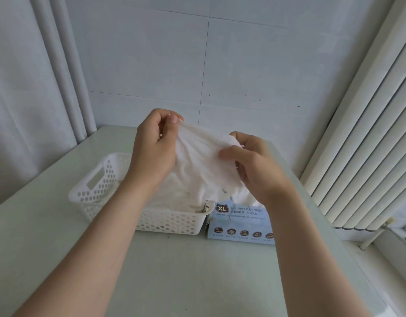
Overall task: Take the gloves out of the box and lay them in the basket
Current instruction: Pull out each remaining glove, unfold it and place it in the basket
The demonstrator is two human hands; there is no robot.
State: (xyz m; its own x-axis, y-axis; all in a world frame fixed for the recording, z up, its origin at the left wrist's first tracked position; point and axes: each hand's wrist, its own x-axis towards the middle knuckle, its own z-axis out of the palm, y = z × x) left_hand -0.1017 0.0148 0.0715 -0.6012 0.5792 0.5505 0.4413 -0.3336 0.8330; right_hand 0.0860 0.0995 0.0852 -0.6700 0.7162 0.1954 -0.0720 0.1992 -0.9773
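A person holds one thin white glove (pixel 200 161) up in the air with both hands. The left hand (pixel 155 145) pinches the top edge of the glove between its thumb and curled fingers. The right hand (pixel 254 167) grips the other side, with its fingers curled round the glove too. The glove is spread out between the hands, above the basket (pixel 94 181) and the box (pixel 239 225). The white basket has little holes in its sides and sits on the pale bench (pixel 197 277). A pile of white gloves (pixel 172 194) lies inside it. The blue glove box stands just beside the basket, on its right, and says XL. A white radiator (pixel 362 156) is by the wall on the right.
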